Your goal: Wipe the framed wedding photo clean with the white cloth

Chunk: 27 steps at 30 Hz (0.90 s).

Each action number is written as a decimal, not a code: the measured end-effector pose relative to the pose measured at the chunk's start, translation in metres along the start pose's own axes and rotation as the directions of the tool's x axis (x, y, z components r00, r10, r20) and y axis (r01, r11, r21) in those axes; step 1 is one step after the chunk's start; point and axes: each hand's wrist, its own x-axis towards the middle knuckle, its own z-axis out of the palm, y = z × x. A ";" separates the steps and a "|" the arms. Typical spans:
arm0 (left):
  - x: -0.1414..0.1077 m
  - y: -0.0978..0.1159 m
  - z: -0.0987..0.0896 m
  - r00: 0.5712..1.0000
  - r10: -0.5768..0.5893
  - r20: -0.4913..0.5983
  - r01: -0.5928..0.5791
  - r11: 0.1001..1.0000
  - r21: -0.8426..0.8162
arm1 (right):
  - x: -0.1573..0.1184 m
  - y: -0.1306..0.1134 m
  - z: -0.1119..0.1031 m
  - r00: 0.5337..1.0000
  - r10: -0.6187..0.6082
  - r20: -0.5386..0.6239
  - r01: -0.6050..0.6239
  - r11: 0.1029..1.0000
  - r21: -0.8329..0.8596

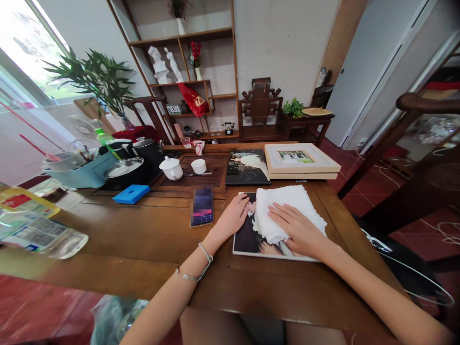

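Note:
A framed photo print (251,239) with a white edge lies flat on the wooden table (154,244). My left hand (236,211) rests on its upper left corner, fingers laid over the edge. Spread across much of the print is a white cloth (287,199), which hides part of the picture. My right hand (293,225) lies flat on the cloth's lower part, with its fingers stretched out and pressing on it. A phone (202,206) with a lit screen lies left of my left hand.
Behind the print are a dark photo panel (244,167) and stacked pale frames (305,165). A tea tray holds a lidded white cup (171,168) and a small white bowl (199,166). Leftward are a blue box (131,193), a kettle (147,152) and a clear bottle (46,235).

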 end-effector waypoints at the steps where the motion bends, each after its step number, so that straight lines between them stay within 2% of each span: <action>1: 0.000 0.000 0.000 1.000 -0.002 0.001 0.002 1.000 -0.001 | 0.000 0.000 0.000 1.000 0.000 0.002 0.000 1.000 -0.003; 13: 0.000 -0.001 0.001 1.000 -0.004 0.000 0.004 1.000 -0.004 | -0.001 0.004 -0.005 1.000 -0.017 0.011 0.016 0.999 0.045; 20: 0.000 -0.004 0.003 1.000 0.010 0.001 -0.010 1.000 -0.005 | -0.002 0.001 -0.017 0.985 -0.170 0.040 0.163 0.976 0.141; 23: 0.000 -0.004 0.003 1.000 0.011 -0.016 -0.011 1.000 -0.012 | -0.001 0.007 -0.015 0.996 -0.072 0.044 0.067 0.992 0.105; 25: 0.000 -0.004 0.002 1.000 0.009 -0.024 -0.010 1.000 -0.022 | -0.001 0.016 -0.013 0.997 0.076 0.028 -0.077 0.996 0.042; 27: 0.000 -0.003 0.002 1.000 0.004 -0.025 -0.005 1.000 -0.029 | -0.002 0.024 -0.013 0.972 0.233 0.012 -0.233 0.972 -0.043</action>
